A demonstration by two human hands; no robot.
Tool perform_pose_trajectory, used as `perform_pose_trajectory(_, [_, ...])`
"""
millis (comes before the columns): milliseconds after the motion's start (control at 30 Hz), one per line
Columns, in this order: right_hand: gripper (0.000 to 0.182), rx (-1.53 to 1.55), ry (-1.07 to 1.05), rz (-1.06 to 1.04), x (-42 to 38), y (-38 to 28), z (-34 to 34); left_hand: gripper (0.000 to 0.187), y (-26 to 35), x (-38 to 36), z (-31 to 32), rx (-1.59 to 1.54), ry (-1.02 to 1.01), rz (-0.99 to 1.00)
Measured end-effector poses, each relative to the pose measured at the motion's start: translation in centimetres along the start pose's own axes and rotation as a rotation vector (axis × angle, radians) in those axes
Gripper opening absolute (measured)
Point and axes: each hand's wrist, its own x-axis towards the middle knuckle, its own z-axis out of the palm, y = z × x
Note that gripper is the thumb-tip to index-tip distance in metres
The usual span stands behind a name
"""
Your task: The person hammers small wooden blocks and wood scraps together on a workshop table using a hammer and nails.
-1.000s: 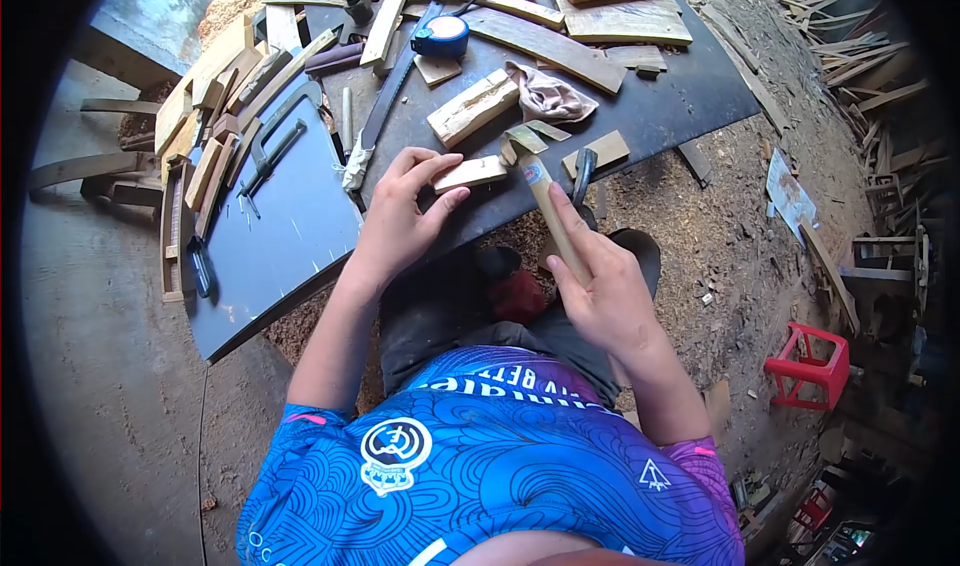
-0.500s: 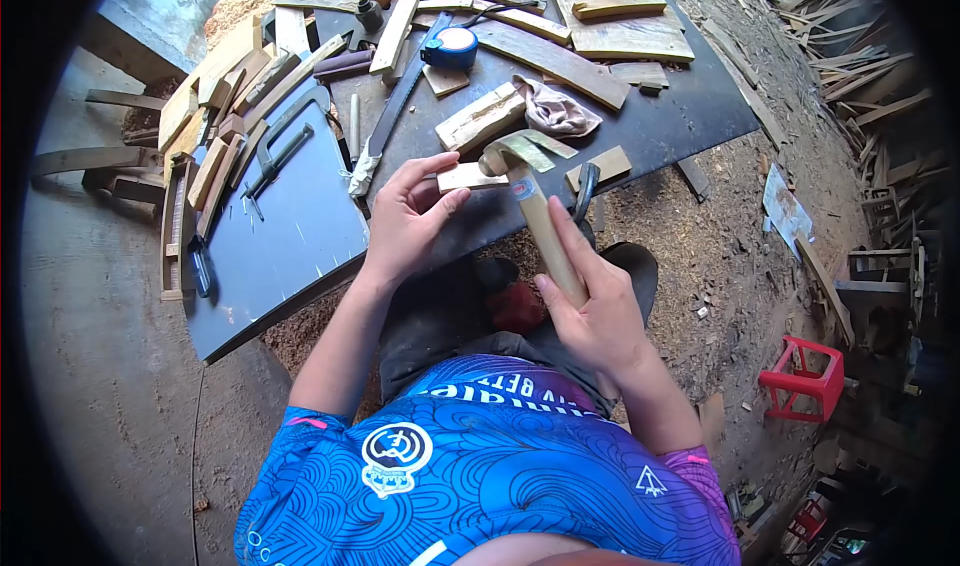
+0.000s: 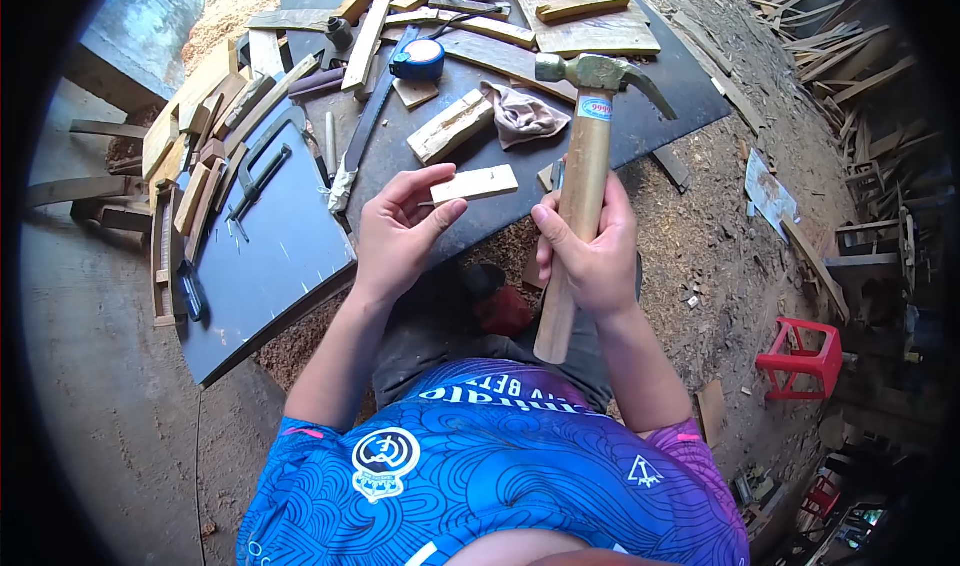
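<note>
My left hand pinches the left end of a small, pale wooden block near the front edge of the dark table. A dark mark shows on the block's upper face. In my right hand is a claw hammer, gripped around its wooden handle. The hammer stands nearly upright in view, its metal head above the hand and its claw pointing right. It is apart from the block. Behind the block lie a thicker wooden piece and a crumpled cloth.
On the dark table lie a blue tape measure, a handsaw, a C-clamp and many wood offcuts. A red plastic stool stands on the ground at right. Wood strips are heaped at upper right.
The hammer has moved away from the block, and its head is now higher and to the right. My right hand has shifted slightly. The block remains in my left hand.
</note>
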Motion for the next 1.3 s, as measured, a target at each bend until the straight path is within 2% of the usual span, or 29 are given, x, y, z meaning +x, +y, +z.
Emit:
perform_pose_trajectory(33, [0.047,0.002,-0.010,0.001,-0.1,0.0,-0.1,0.046,-0.5,0.2,-0.1,0.171,0.023,0.110])
perform_pose_trajectory(67, [0.049,-0.061,-0.029,0.048,-0.4,0.1,-0.2,0.046,-0.8,0.3,-0.3,0.175,0.033,0.110])
perform_pose_trajectory(133, [0.052,-0.124,-0.059,0.097,-0.9,0.7,-0.8,0.048,-1.0,0.3,-0.5,0.489,0.058,0.198])
perform_pose_trajectory(200, [0.058,-0.514,-0.125,-0.051,-1.5,1.3,-1.2,0.048,-1.0,0.1,-0.6,0.511,0.076,0.159])
perform_pose_trajectory(267, [0.060,-0.547,-0.160,-0.080,-2.3,0.6,-1.0,0.046,-1.4,0.1,-1.0,0.682,0.049,0.267])
perform_pose_trajectory(300, [0.060,-0.591,-0.217,-0.105,-2.5,0.1,-0.6,0.048,-1.6,0.1,-1.1,0.706,0.048,0.247])
perform_pose_trajectory(467, [0.065,-0.727,-0.307,-0.320,-2.9,1.3,0.2,0.055,-1.8,0.4,-1.1,0.639,0.095,0.183])
perform_pose_trajectory(533, [0.067,-0.752,-0.308,-0.318,-2.7,1.2,0.3,0.065,-1.8,0.4,-1.1,0.554,0.116,0.153])
perform_pose_trajectory(633, [0.067,-0.785,-0.301,-0.245,-2.5,1.0,0.2,0.069,-1.9,0.4,-1.1,0.588,0.121,0.164])
perform_pose_trajectory(833, [0.063,-0.839,-0.309,-0.214,-2.9,0.3,0.6,0.066,-2.3,0.5,-1.3,0.597,0.109,0.226])
perform_pose_trajectory(900, [0.066,-0.842,-0.316,-0.289,-2.7,0.8,0.6,0.066,-2.2,0.4,-1.3,0.604,0.107,0.199])
perform_pose_trajectory(1000, [0.067,-0.879,-0.328,-0.225,-2.7,0.4,0.4,0.064,-1.9,0.5,-1.3,0.633,0.098,0.186])
perform_pose_trajectory(1067, [0.067,-0.859,-0.319,-0.264,-2.8,0.3,0.6,0.063,-2.1,0.5,-1.4,0.653,0.094,0.190])
perform_pose_trajectory(1133, [0.067,-0.839,-0.309,-0.300,-2.9,0.3,0.6,0.061,-2.7,0.6,-1.3,0.651,0.126,0.299])
perform_pose_trajectory(1300, [0.067,-0.855,-0.316,-0.276,-2.5,0.5,0.6,0.060,-2.6,0.6,-1.2,0.669,0.128,0.283])
